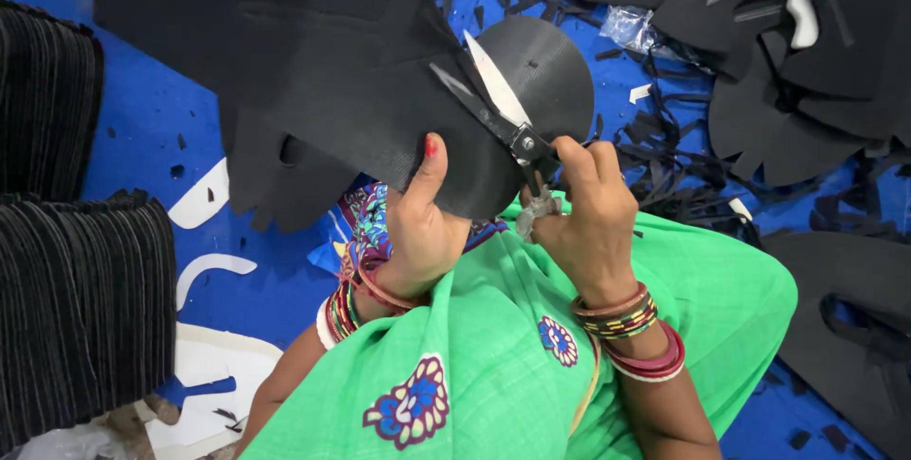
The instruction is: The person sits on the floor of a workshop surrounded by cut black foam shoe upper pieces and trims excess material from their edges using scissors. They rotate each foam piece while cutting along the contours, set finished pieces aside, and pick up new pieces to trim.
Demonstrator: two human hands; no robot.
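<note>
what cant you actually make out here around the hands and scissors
All in the head view:
- Left hand: only the thumb shows; its fingers are behind the black sheet.
- Scissors: handle loops are wrapped by the right hand, and the lower blade lies dark on dark.
- Black sheet: its top is cut off by the upper edge.
- Stacks: cut off by the left edge, too fine to count.
- Scraps: too small and tangled to tell apart.

Stacked sheets [81,318] left of scissors [493,109]
</note>
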